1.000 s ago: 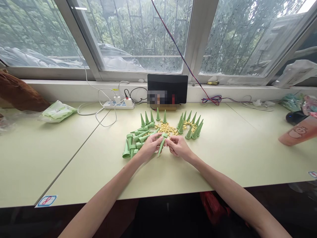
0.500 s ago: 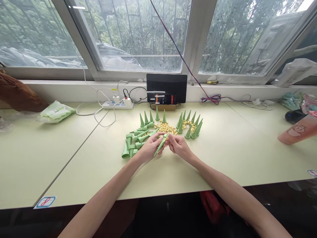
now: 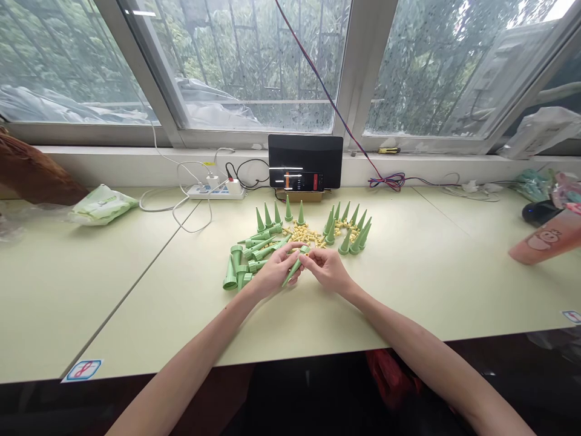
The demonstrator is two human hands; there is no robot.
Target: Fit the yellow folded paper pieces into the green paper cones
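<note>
My left hand (image 3: 274, 270) is closed around a green plastic cone spike (image 3: 293, 272), which slants with its tip down toward me. Against the spike's wider upper end, my right hand (image 3: 327, 269) pinches a small yellow plastic piece (image 3: 307, 255), mostly hidden by the fingers. Just beyond both hands lies a pile of similar yellow pieces (image 3: 301, 234). Several green spikes (image 3: 258, 248) lie loosely left of my left hand, some on their sides. Another group of green spikes (image 3: 356, 236) stands points up at the right, with more yellow pieces among them.
Behind the pile, a phone (image 3: 303, 181) leans on a black tablet-like screen (image 3: 305, 154). A power strip (image 3: 216, 191) with cables sits at back left, near a green-white packet (image 3: 104, 204). A pink cup (image 3: 544, 237) stands far right. A bundled cable (image 3: 387, 181) lies along the back.
My right hand has shifted slightly left, its thumb and fingers now pressed against the spike's upper end and covering more of the yellow piece. My left hand stays nearly still.
</note>
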